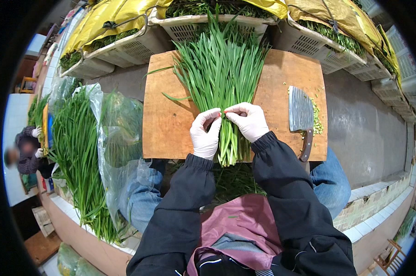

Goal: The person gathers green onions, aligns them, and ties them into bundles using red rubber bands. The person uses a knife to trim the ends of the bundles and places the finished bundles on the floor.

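A bundle of long green garlic chives (221,76) lies on a wooden board (166,131), leaf tips towards the crates and pale cut ends overhanging the near edge. My left hand (206,132), in a white glove, pinches a small piece of red tie (220,114) over the stems. From the right, my gloved right hand (248,120) pinches the tie's other end at the same spot. How far the tie runs around the bundle is hidden. A cleaver (301,110) with a brown handle lies at the board's right, beside chopped stem bits (317,120).
More chives (78,148) stand in a heap at the left, beside clear plastic bags (116,138). White plastic crates (135,48) of greens under yellow sacks (108,20) line the far side. Another person (28,148) in white gloves is at far left.
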Tool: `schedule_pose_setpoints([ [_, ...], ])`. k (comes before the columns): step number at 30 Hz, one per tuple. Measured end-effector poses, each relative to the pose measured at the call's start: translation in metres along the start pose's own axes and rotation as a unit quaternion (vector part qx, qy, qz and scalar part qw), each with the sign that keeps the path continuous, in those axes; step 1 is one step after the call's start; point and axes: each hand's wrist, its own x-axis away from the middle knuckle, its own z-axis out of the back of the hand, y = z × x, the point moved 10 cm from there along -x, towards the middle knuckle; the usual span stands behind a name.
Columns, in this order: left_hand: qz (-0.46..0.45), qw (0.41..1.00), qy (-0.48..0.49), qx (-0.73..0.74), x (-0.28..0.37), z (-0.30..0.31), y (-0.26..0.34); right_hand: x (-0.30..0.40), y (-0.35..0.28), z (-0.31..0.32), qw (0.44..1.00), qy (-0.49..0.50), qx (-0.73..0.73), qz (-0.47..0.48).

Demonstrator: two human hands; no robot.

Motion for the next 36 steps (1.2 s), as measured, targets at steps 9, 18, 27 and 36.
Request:
schedule_pose_setpoints([
  [9, 0.006, 1.000, 0.012, 0.001, -0.001, -0.002, -0.003, -0.001, -0.013, -0.002, 0.991, -0.014, 0.126, 0.053],
  [18, 0.005, 0.999, 0.030, -0.033, -0.004, -0.001, -0.003, -0.005, -0.007, -0.001, 0.992, -0.041, 0.118, 0.015],
  [27, 0.007, 0.999, 0.004, -0.045, -0.007, -0.001, -0.002, -0.008, -0.010, -0.002, 0.993, -0.073, 0.096, 0.006],
  [36, 0.012, 1.000, -0.021, -0.019, -0.012, -0.001, -0.006, -0.017, -0.006, -0.008, 0.985, -0.150, 0.081, -0.025],
])
